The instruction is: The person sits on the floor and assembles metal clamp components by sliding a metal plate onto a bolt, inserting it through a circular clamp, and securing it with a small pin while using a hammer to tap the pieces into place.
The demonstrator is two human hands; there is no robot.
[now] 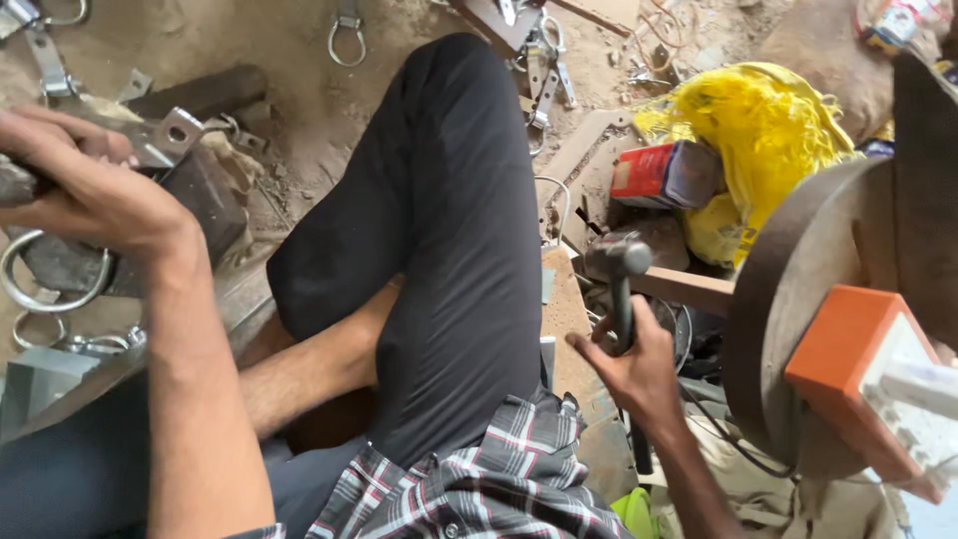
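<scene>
Dark trousers [439, 230] beside the hammer [621, 289], plaid shirt [479, 479] just below it, forearms bare — sleeves probably rolled.

The floor [299, 90] is made of bare, sandy dirt, and it is lit by soft daylight. Small metal rings [346, 40] and flat metal strips [544, 90] are scattered over it. A big bunch of yellow threads [768, 130] is piled at the right side, with a red box [664, 172] laid just beside it. A large round wheel [798, 299] is seen at the right edge, and an orange block [838, 349] is set against it.
</scene>
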